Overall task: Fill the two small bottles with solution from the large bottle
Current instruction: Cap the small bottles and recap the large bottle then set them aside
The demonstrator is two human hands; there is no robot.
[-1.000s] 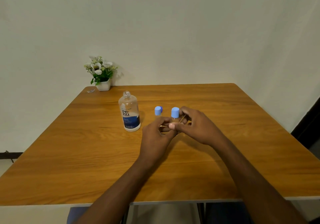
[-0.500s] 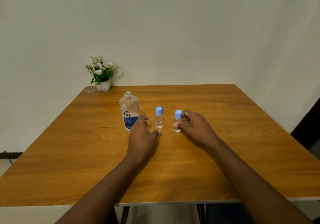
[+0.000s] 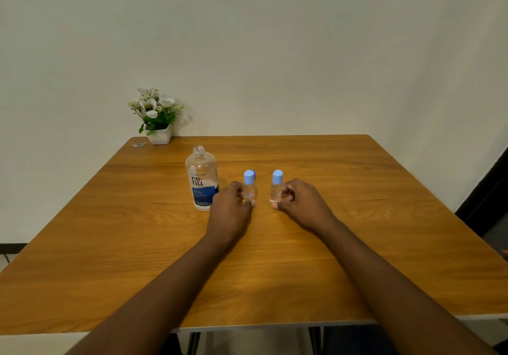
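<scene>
On a wooden table (image 3: 371, 244), the left hand (image 3: 231, 209) pinches the left small bottle (image 3: 249, 189); the right hand (image 3: 301, 203) curls its fingers round the right small bottle (image 3: 276, 189). Both stand upright mid-table, blue-capped. Just left, the large bottle (image 3: 202, 181) stands uncapped; fill levels cannot be told. Potted flowers (image 3: 157, 115) sit far left against a pale wall (image 3: 275, 52).
</scene>
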